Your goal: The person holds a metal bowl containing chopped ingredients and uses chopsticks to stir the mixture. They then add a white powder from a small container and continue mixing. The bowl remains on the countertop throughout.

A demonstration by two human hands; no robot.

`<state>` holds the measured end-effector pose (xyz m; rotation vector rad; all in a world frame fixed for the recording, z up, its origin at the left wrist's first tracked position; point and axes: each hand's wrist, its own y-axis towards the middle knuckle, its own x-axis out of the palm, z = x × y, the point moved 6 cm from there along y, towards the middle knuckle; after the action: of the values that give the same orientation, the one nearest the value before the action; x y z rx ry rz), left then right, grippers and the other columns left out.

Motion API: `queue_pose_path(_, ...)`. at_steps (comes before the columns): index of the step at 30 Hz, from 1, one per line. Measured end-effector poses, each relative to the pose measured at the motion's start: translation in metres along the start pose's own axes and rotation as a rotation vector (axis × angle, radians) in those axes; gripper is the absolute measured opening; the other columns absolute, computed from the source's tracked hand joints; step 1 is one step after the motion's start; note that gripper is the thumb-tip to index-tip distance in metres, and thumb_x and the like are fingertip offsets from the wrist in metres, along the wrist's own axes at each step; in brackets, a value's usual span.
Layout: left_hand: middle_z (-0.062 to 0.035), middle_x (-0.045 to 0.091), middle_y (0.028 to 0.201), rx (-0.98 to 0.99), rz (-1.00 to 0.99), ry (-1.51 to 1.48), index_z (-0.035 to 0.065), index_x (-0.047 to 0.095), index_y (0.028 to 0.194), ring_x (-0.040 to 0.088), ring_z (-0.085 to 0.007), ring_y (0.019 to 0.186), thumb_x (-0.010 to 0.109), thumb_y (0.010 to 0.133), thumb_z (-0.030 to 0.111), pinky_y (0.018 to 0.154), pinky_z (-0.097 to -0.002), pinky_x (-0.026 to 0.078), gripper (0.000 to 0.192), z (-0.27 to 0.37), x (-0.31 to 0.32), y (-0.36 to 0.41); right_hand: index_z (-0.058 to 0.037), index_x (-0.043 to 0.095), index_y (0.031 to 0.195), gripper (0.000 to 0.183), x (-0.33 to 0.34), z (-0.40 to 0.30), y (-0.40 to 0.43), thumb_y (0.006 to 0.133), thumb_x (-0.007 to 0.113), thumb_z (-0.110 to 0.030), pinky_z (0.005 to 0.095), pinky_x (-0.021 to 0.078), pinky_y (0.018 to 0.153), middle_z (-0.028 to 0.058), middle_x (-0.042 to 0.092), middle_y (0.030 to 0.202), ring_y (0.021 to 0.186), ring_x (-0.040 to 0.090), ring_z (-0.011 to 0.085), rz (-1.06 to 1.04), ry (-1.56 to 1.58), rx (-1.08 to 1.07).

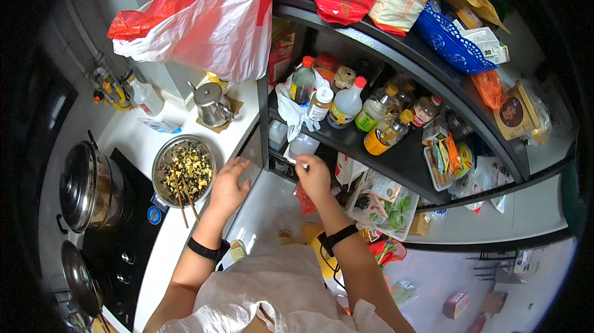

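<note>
My left hand (230,185) is beside the right rim of a stainless steel bowl (158,186), thumb apart from the fingers and nothing in its grasp. Inside the bowl is a chopped mix (191,162) of yellow and dark bits. Two wooden chopsticks (184,214) lean in it, their ends sticking out over the near rim. My right hand (315,177) is raised in front of the lower shelf, fingers curled. Just beyond it shows a translucent plastic container (304,144). Whether those fingers hold anything small, I cannot tell.
A lidded pot (86,184) and a wok (79,277) occupy the black cooktop at left. Behind the bowl stands a metal pot with a spout (211,103). Several bottles (345,103) line the black shelf (394,166). A plastic bag (209,22) bulges over the counter.
</note>
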<state>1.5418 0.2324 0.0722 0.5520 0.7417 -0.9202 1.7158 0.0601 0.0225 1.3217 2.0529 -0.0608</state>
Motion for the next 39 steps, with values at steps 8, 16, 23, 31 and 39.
queue_pose_path(8, -0.0121, 0.062, 0.119, -0.047, -0.058, 0.004, 0.0108, 0.064, 0.116, 0.055, -0.0323, 0.117, 0.067, 0.081, 0.016, 0.104, -0.0641, 0.031, 0.036, 0.023, 0.021, -0.008, -0.0061, 0.049, 0.134, 0.058, -0.022, -0.003, 0.156, 0.084, 0.067, -0.030, 0.0457, 0.0508, 0.088, 0.0207, 0.047, 0.130, 0.108, 0.059, 0.0379, 0.004, -0.579, 0.052)
queue_pose_path(16, -0.0157, 0.067, 0.105, -0.167, 0.028, -0.207, 0.0075, 0.065, 0.115, 0.062, -0.0347, 0.102, 0.065, 0.080, 0.014, 0.095, -0.0470, 0.046, 0.035, -0.005, -0.009, -0.020, 0.0008, 0.059, 0.117, 0.062, -0.013, 0.014, 0.182, 0.071, 0.073, -0.038, 0.0415, 0.0515, 0.088, 0.0254, 0.056, 0.117, 0.102, 0.061, 0.0377, -0.185, -0.691, 0.085)
queue_pose_path(23, -0.0176, 0.060, 0.121, -0.053, 0.131, -0.257, 0.0054, 0.058, 0.124, 0.059, -0.0343, 0.110, 0.072, 0.077, 0.017, 0.093, -0.0401, 0.048, 0.050, 0.007, -0.011, -0.005, 0.0033, 0.066, 0.103, 0.053, -0.038, -0.058, 0.137, 0.067, 0.077, -0.035, 0.0442, 0.0524, 0.078, 0.0240, 0.061, 0.101, 0.088, 0.063, 0.0388, -0.106, -0.524, -0.164)
queue_pose_path(31, -0.0184, 0.053, 0.129, 0.024, 0.304, -0.013, 0.0055, 0.041, 0.137, 0.050, -0.0347, 0.123, 0.082, 0.065, 0.024, 0.109, -0.0505, 0.034, 0.085, 0.010, -0.050, -0.017, -0.0003, 0.065, 0.100, 0.036, 0.024, -0.186, 0.031, 0.071, 0.072, -0.021, 0.0399, 0.0495, 0.074, 0.0169, 0.061, 0.089, 0.083, 0.061, 0.0335, -0.439, 0.094, -0.320)
queue_pose_path(39, -0.0188, 0.061, 0.106, 0.038, 0.445, -0.046, 0.0023, 0.052, 0.117, 0.060, -0.0366, 0.101, 0.079, 0.060, 0.023, 0.087, -0.0427, 0.049, 0.067, -0.047, -0.115, -0.071, -0.0051, 0.058, 0.075, 0.030, 0.093, -0.278, -0.016, 0.084, 0.066, -0.032, 0.0435, 0.0468, 0.056, 0.0124, 0.059, 0.076, 0.064, 0.059, 0.0367, -0.233, 0.034, -0.529)
